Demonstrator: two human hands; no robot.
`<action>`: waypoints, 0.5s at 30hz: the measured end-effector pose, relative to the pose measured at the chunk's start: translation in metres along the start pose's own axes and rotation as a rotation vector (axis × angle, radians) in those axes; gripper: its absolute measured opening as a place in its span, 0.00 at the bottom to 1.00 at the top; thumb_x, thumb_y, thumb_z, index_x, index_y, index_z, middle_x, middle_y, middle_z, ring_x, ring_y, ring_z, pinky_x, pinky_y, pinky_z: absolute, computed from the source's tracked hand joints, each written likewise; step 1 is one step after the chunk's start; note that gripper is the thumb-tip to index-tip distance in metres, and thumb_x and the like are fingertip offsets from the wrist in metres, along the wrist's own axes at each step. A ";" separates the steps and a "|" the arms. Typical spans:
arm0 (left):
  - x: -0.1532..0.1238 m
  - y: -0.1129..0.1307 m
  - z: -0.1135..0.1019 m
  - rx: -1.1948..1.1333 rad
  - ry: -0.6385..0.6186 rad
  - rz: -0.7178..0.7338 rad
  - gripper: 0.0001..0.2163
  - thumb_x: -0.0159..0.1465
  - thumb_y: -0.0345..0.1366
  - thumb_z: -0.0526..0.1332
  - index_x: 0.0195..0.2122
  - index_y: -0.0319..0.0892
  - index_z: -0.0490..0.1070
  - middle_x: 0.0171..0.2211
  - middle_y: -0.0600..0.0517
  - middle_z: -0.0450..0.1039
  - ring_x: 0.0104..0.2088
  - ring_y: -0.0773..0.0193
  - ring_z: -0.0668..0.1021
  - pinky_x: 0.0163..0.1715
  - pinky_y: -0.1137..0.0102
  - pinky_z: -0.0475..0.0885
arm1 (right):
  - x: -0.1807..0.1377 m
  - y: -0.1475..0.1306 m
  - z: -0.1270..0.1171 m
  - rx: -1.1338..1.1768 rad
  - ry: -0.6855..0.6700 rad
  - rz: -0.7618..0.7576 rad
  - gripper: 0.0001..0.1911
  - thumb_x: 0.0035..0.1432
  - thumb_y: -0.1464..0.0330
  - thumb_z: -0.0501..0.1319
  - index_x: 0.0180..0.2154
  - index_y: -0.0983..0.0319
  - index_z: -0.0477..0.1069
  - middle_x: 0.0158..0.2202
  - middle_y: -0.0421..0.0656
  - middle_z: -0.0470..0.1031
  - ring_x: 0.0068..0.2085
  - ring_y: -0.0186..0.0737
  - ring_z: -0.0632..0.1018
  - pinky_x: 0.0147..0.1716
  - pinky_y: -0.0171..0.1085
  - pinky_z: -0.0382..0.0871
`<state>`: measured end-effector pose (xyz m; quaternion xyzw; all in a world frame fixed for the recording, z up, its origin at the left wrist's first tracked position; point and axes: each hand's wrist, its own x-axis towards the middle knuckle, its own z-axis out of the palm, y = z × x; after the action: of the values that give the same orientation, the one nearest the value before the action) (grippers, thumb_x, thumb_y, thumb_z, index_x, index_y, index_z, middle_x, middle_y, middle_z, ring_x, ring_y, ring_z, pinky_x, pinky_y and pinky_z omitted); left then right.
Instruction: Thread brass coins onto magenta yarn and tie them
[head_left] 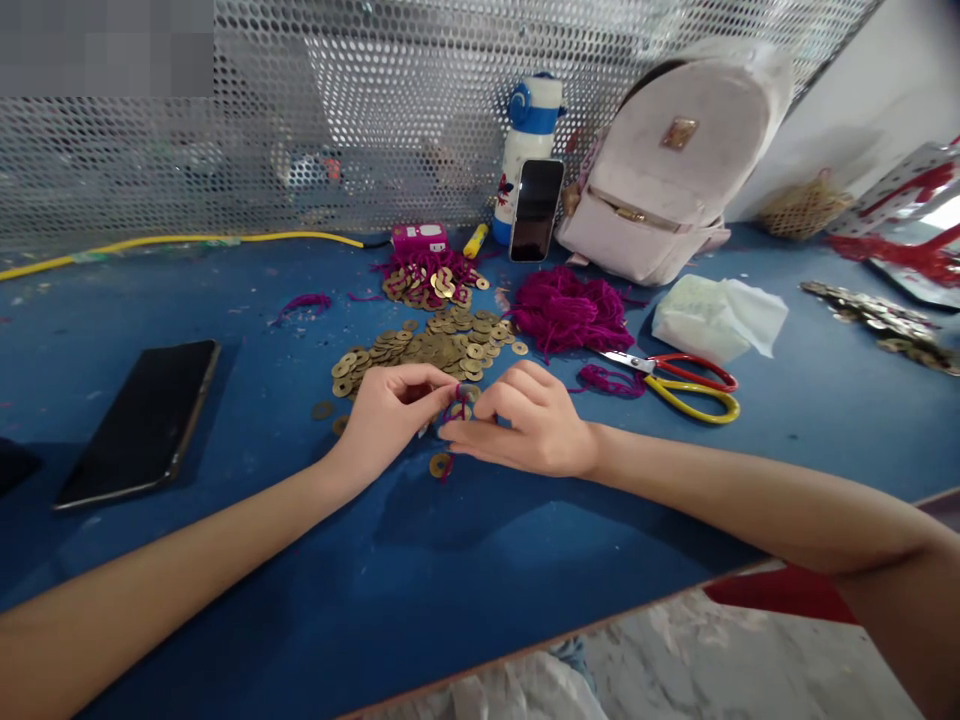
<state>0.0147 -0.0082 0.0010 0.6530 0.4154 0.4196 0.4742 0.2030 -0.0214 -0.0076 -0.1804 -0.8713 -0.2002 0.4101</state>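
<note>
In the head view, my left hand (pixel 394 415) pinches a brass-coloured coin (pixel 468 393) with a hole, its thumb and forefinger pressed together at the edge. Purple yarn (pixel 454 410) runs through and around this coin. Close against it from the right, my right hand (pixel 529 420) has curled fingers closed on the yarn; its fingertips partly hide the strand. Another holed coin (pixel 440 465) with a bit of purple yarn sits just below the hands. Behind them spreads a pile of loose coins (pixel 427 347).
Scissors (pixel 675 380) with red and yellow handles lie to the right, beside a purple yarn bundle (pixel 570 310). Coins tied with yarn (pixel 427 280) lie farther back. A dark phone (pixel 142 425) lies left. A bottle (pixel 525 140), upright phone (pixel 536 210) and backpack (pixel 660 190) stand behind.
</note>
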 end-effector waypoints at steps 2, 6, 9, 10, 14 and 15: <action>0.000 0.002 0.000 0.020 -0.030 0.007 0.05 0.56 0.33 0.67 0.26 0.40 0.80 0.24 0.52 0.78 0.24 0.68 0.75 0.25 0.76 0.69 | 0.002 -0.001 0.002 -0.090 0.003 0.000 0.07 0.62 0.68 0.64 0.30 0.59 0.71 0.24 0.37 0.64 0.28 0.36 0.61 0.29 0.39 0.52; -0.001 0.003 0.000 0.040 -0.043 0.000 0.06 0.55 0.35 0.66 0.26 0.39 0.80 0.26 0.51 0.80 0.28 0.65 0.77 0.30 0.73 0.71 | 0.004 -0.002 0.000 -0.229 -0.076 -0.094 0.06 0.63 0.70 0.63 0.31 0.59 0.72 0.24 0.37 0.66 0.29 0.36 0.60 0.29 0.40 0.50; -0.001 0.002 0.000 0.062 -0.058 0.002 0.07 0.56 0.36 0.66 0.27 0.39 0.81 0.26 0.50 0.80 0.28 0.64 0.77 0.29 0.73 0.71 | 0.004 0.000 -0.004 -0.255 -0.092 -0.119 0.10 0.65 0.71 0.61 0.29 0.57 0.73 0.24 0.37 0.67 0.29 0.36 0.61 0.29 0.40 0.50; -0.001 0.002 0.000 0.075 -0.063 0.009 0.07 0.56 0.37 0.66 0.28 0.39 0.81 0.26 0.50 0.80 0.27 0.64 0.77 0.28 0.73 0.71 | 0.003 0.001 -0.005 -0.231 -0.111 -0.107 0.12 0.65 0.70 0.60 0.28 0.57 0.73 0.24 0.37 0.68 0.29 0.36 0.62 0.29 0.41 0.50; -0.003 0.001 0.002 0.161 -0.074 0.064 0.07 0.58 0.36 0.65 0.28 0.39 0.81 0.25 0.50 0.80 0.26 0.64 0.77 0.26 0.73 0.69 | -0.002 0.004 -0.008 0.053 -0.246 0.053 0.11 0.67 0.66 0.58 0.33 0.51 0.77 0.30 0.37 0.77 0.31 0.38 0.68 0.29 0.42 0.52; -0.005 0.002 0.002 0.183 -0.074 0.083 0.06 0.58 0.35 0.65 0.27 0.39 0.81 0.26 0.51 0.80 0.27 0.64 0.77 0.26 0.73 0.69 | -0.003 0.005 -0.007 0.137 -0.248 0.104 0.10 0.67 0.65 0.59 0.35 0.50 0.78 0.31 0.37 0.79 0.32 0.38 0.69 0.29 0.42 0.54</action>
<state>0.0155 -0.0134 0.0015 0.7252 0.4069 0.3747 0.4101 0.2116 -0.0216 -0.0046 -0.2203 -0.9164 -0.0949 0.3205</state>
